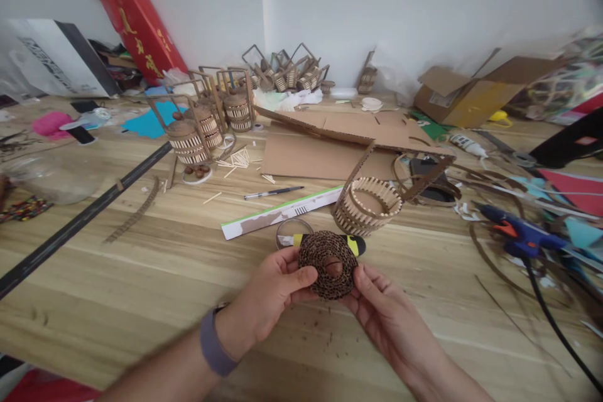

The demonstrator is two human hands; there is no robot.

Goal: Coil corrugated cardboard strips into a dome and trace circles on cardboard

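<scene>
A round coil of corrugated cardboard is held up between both hands above the wooden table. My left hand grips its left edge, thumb across the front. My right hand holds its right side, and a fingertip shows through the coil's central hole. Just behind the coil lie a yellow-and-black utility knife and a clear tape ring. A small basket of sticks with a cardboard handle stands beyond them.
A white and green ruler and a pen lie mid-table. Finished stick baskets stand at the back left, flat cardboard sheets in the middle, an open box at the back right. A blue glue gun with its cord lies right.
</scene>
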